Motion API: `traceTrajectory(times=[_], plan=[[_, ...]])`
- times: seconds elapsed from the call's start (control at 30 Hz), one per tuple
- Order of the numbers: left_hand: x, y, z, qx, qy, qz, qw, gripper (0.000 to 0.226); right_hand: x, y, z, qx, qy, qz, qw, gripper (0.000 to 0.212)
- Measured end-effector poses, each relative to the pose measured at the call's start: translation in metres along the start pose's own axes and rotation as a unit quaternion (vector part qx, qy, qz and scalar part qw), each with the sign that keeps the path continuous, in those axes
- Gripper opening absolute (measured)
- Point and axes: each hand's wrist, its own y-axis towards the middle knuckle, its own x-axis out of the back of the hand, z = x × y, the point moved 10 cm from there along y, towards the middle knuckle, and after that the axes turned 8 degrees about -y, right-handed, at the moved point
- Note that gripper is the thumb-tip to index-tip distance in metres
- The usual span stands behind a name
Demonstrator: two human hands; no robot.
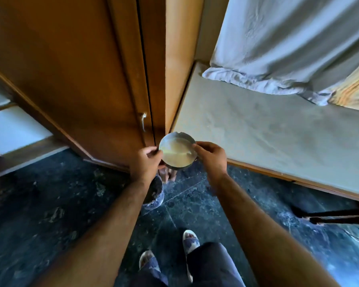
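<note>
Carrying dish (177, 151) in mid-air by wardrobe (81, 79) corner, above floor (50, 204); pinching opposite rims with curled fingers of left hand (146, 160) and right hand (211, 156); next, probably setting down on bed (267, 141), keeping level.

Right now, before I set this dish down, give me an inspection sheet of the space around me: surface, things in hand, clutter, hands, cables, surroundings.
Surface: grey mattress, bare at the near end, with a pale sheet bunched up farther back.
Job's things: round dish with a notched rim, held in the air near the mattress corner, resting on nothing.
Clutter: dark round container on the dark stone floor beneath the hands; contents cannot be told.
Hands: left hand pinches the dish's left rim; right hand grips the right rim.
Cables: nothing seen.
Surroundings: wooden wardrobe, doors shut, with a metal handle, right behind the dish.
</note>
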Motion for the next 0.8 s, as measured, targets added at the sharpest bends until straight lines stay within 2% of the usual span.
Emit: traceTrajectory(times=[0.07, 0.17, 0.33, 0.53, 0.8], plan=[[-0.018, 0.0, -0.01, -0.005, 0.009, 0.009, 1.0, 0.029, 0.02, 0.008, 0.005, -0.007, 0.0, -0.012, 1.0, 0.024], [-0.051, 0.006, -0.02, -0.014, 0.024, 0.015, 1.0, 0.047, 0.057, 0.024, 0.016, -0.018, 0.013, -0.022, 1.0, 0.022], [-0.125, 0.013, -0.052, -0.011, -0.021, 0.008, 1.0, 0.026, 0.107, 0.083, 0.044, -0.009, 0.023, -0.006, 1.0, 0.02], [-0.204, 0.046, -0.067, -0.005, -0.021, -0.005, 1.0, 0.031, 0.162, 0.167, 0.055, -0.001, -0.019, -0.021, 1.0, 0.016], [-0.272, 0.089, -0.066, -0.012, 0.065, -0.008, 0.998, 0.03, 0.189, 0.24, 0.032, -0.037, -0.032, 0.016, 0.999, 0.017]])
